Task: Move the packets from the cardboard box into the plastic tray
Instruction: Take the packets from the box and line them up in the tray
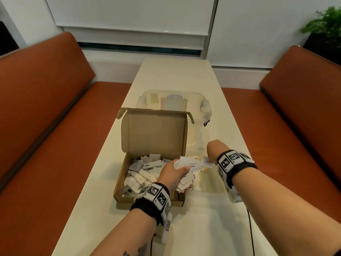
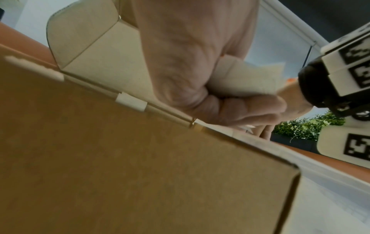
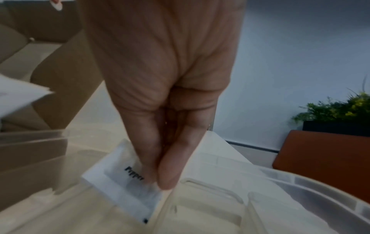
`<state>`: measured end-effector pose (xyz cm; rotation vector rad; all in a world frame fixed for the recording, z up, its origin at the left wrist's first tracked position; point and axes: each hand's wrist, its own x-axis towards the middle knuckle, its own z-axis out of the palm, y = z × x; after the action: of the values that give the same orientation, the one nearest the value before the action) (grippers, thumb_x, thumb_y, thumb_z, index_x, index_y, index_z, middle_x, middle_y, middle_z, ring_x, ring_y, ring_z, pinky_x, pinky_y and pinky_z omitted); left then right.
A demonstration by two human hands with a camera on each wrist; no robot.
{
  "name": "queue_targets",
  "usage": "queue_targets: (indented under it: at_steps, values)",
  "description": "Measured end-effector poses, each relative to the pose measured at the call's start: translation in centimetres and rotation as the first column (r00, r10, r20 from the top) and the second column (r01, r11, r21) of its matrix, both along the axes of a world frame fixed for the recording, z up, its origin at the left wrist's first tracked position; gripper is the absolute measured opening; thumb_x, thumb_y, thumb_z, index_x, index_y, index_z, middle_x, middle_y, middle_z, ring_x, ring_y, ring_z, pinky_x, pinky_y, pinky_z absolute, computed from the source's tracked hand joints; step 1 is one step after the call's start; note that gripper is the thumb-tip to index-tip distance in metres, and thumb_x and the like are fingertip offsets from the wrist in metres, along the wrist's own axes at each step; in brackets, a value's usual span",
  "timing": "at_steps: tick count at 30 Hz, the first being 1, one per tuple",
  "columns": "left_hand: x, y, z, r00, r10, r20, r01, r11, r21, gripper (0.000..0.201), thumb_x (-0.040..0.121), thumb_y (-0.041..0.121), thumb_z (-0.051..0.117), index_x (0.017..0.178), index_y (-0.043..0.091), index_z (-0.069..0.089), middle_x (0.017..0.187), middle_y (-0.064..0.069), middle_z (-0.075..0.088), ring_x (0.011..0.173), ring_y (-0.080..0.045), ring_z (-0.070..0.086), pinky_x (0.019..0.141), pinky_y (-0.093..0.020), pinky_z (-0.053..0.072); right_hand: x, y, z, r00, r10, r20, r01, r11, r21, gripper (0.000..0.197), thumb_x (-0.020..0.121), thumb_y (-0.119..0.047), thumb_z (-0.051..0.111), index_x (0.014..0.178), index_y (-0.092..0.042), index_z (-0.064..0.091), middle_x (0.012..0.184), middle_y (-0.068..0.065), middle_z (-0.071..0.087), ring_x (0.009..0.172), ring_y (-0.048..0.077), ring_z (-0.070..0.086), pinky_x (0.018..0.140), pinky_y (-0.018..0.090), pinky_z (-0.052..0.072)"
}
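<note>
An open cardboard box [image 1: 127, 183] near the table's front holds several small white packets [image 1: 145, 169]. My left hand [image 1: 171, 174] hovers over the box's right side and grips a bunch of packets [image 1: 186, 178]; the left wrist view shows the fingers [image 2: 230, 107] curled round them above the box wall [image 2: 120, 158]. Right of the box lies a clear plastic tray [image 1: 210, 180] with compartments. My right hand [image 1: 212, 150] pinches a single pepper packet [image 1: 206, 161] just above it. In the right wrist view this packet [image 3: 120, 180] hangs from the fingertips [image 3: 168, 178] beside a divider of the tray [image 3: 320, 190].
A clear lidded plastic container [image 1: 204, 108] stands behind the box's raised lid [image 1: 153, 132]. The cream table [image 1: 184, 76] runs between two orange benches [image 1: 46, 108]. A potted plant [image 1: 324, 23] stands at the far right. Cables [image 1: 251, 228] trail from my wrist bands.
</note>
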<state>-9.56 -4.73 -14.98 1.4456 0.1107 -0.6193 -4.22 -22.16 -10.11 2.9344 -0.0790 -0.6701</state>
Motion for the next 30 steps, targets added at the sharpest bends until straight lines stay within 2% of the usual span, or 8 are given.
queue_targets:
  at_steps: [6,11,16,18,20,22,26,30]
  values:
    - [0.0,-0.1,0.2,1.000,0.005,-0.015,-0.005,1.000,0.000,0.020,0.093,0.011,0.058,0.113,0.006,0.056,0.097,-0.025,0.066,0.058,-0.033,0.065,0.048,-0.036,0.055,0.7,0.6,-0.7,0.999,0.047,0.020,-0.047,0.998,-0.035,0.025,0.094,-0.010,0.050,0.114,0.001,0.059,0.116,0.016,0.062,0.107,0.031,0.061,0.083,0.030,0.047]
    - [0.0,-0.1,0.4,0.999,0.009,-0.038,-0.009,1.000,0.011,0.023,0.092,0.011,0.060,0.114,0.005,0.055,0.105,-0.027,0.066,0.062,-0.034,0.065,0.050,-0.038,0.056,0.7,1.3,-1.2,0.996,0.073,-0.054,-0.075,0.996,-0.047,0.023,0.086,-0.004,0.058,0.108,0.000,0.061,0.108,0.015,0.064,0.099,0.031,0.064,0.070,0.026,0.042]
    - [0.2,0.0,0.3,1.000,-0.009,-0.030,0.011,0.999,0.042,0.026,0.092,0.013,0.061,0.116,0.006,0.055,0.108,-0.025,0.066,0.070,-0.036,0.066,0.050,-0.037,0.056,0.7,0.9,-0.4,0.997,0.038,-0.061,-0.040,0.999,-0.028,0.023,0.089,-0.003,0.054,0.111,0.001,0.061,0.105,0.017,0.063,0.096,0.029,0.062,0.073,0.026,0.042]
    - [0.3,0.0,0.2,1.000,-0.008,-0.025,0.009,0.999,0.041,0.025,0.092,0.013,0.061,0.116,0.007,0.056,0.108,-0.025,0.066,0.074,-0.037,0.066,0.058,-0.042,0.058,0.6,0.7,-0.1,0.998,0.045,-0.049,-0.045,0.999,-0.006,0.023,0.090,-0.002,0.053,0.111,0.002,0.061,0.106,0.017,0.063,0.097,0.030,0.061,0.078,0.028,0.046]
    - [0.4,-0.1,0.1,1.000,-0.011,-0.023,0.012,0.999,0.047,0.026,0.092,0.013,0.061,0.116,0.007,0.056,0.109,-0.025,0.066,0.082,-0.040,0.066,0.068,-0.049,0.057,0.4,0.6,0.2,0.997,0.056,-0.055,-0.056,0.998,0.012,0.018,0.089,0.001,0.053,0.103,0.001,0.063,0.111,0.017,0.064,0.095,0.027,0.061,0.082,0.028,0.047]
    - [0.4,0.0,0.1,0.999,-0.021,-0.036,0.022,0.999,0.037,0.027,0.092,0.013,0.061,0.117,0.007,0.055,0.109,-0.026,0.065,0.078,-0.040,0.065,0.064,-0.047,0.056,0.3,0.6,0.4,0.996,0.054,-0.072,-0.051,0.998,0.046,0.012,0.087,0.002,0.054,0.088,-0.004,0.064,0.107,0.016,0.064,0.086,0.023,0.056,0.080,0.027,0.047]
    - [0.5,0.0,0.2,0.998,-0.034,-0.053,0.035,0.999,0.011,0.026,0.092,0.012,0.060,0.117,0.006,0.054,0.107,-0.029,0.065,0.068,-0.037,0.064,0.055,-0.040,0.056,0.3,0.6,0.5,0.989,0.039,-0.144,-0.036,0.999,0.019,0.023,0.088,-0.007,0.060,0.109,0.001,0.065,0.110,0.017,0.066,0.085,0.024,0.057,0.082,0.029,0.048]
    - [0.5,0.0,0.2,0.998,-0.041,-0.057,0.041,0.999,-0.007,0.020,0.093,0.011,0.059,0.112,0.008,0.055,0.099,-0.026,0.066,0.063,-0.034,0.065,0.056,-0.041,0.056,0.0,0.6,0.3,0.986,0.036,-0.165,-0.040,0.999,-0.018,0.025,0.090,-0.009,0.058,0.112,0.003,0.063,0.099,0.017,0.063,0.081,0.021,0.051,0.072,0.026,0.042]
